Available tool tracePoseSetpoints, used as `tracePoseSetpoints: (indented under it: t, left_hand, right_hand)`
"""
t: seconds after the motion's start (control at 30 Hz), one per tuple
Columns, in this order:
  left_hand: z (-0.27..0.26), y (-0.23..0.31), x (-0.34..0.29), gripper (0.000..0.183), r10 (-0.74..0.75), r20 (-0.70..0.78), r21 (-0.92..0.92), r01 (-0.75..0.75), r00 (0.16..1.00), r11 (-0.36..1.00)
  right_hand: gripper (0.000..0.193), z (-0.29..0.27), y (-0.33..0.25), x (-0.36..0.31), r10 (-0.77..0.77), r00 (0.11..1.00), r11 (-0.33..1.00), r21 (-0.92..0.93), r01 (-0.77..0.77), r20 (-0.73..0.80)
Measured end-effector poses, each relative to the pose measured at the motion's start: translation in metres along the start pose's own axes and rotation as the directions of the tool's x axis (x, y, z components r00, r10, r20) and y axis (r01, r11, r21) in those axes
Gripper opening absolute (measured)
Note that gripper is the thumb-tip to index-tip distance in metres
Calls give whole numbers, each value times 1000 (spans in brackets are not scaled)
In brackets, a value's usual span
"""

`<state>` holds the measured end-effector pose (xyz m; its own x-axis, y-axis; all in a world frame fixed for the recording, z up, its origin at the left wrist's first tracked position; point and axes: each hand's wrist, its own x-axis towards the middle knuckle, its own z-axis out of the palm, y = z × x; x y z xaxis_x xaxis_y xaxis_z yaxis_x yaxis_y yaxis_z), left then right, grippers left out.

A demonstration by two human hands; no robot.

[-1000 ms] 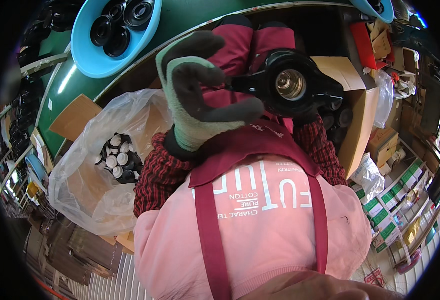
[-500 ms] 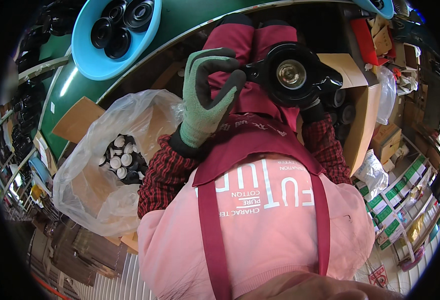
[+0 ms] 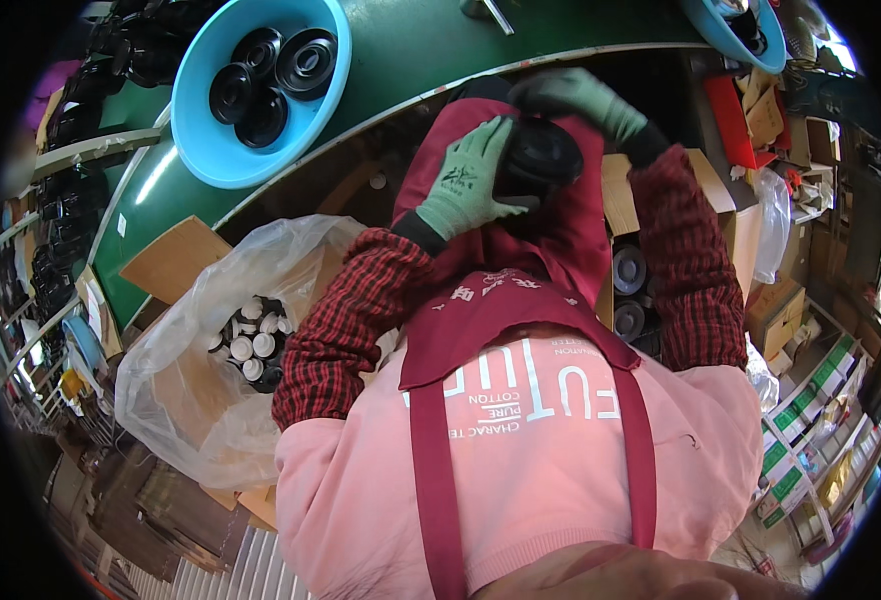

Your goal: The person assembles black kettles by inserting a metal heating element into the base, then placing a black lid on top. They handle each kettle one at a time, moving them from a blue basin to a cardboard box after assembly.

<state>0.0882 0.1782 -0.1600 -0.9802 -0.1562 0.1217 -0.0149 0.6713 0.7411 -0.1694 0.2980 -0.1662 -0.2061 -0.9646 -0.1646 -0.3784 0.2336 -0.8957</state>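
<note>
A black jug [image 3: 544, 156] is held over my lap, with a dark round end facing up; whether that is a lid or its base I cannot tell. Round its left side wraps my left hand [image 3: 466, 182] in a green glove, fingers on the far side and thumb nearer me. My right hand [image 3: 583, 100], also in a green glove, is at the jug's far edge, its fingers smeared and partly dark. A maroon apron [image 3: 436, 150] covers my knees beneath the jug.
On the green table [image 3: 411, 55], a light-blue basin [image 3: 189, 110] holds several black round lids. To my left, a plastic-lined carton [image 3: 176, 400] contains white-and-black caps. An open carton [image 3: 706, 185] with dark round pieces stands right. Another blue basin [image 3: 696, 22] is far right.
The jug's silvery mouth and spout no longer show; a dark round end faces up. My left hand has closed round its side. My right hand has moved from underneath to the far edge.
</note>
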Motion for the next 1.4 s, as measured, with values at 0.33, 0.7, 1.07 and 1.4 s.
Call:
tracePoseSetpoints:
  t: [0.33, 0.7, 1.07, 1.4]
  left_hand:
    - [-45, -1, 5, 97, -15, 107, -72, 22, 994, 997]
    - [-48, 24, 107, 40, -138, 427, 105, 103, 894, 989]
    - [-36, 70, 78, 34, -269, 209, 421, 162, 940, 893]
    - [-28, 60, 70, 34, -152, 175, 426, 65, 973, 903]
  right_hand:
    - [53, 10, 144, 153, 324, 767, 912, -31, -408, -554]
    - [46, -27, -47, -61, 365, 896, 844, 318, -433, 252]
    - [46, 31, 6, -35, -284, 929, 884, -440, 158, -237]
    - [47, 9, 38, -28, -89, 991, 330, 936, 127, -103]
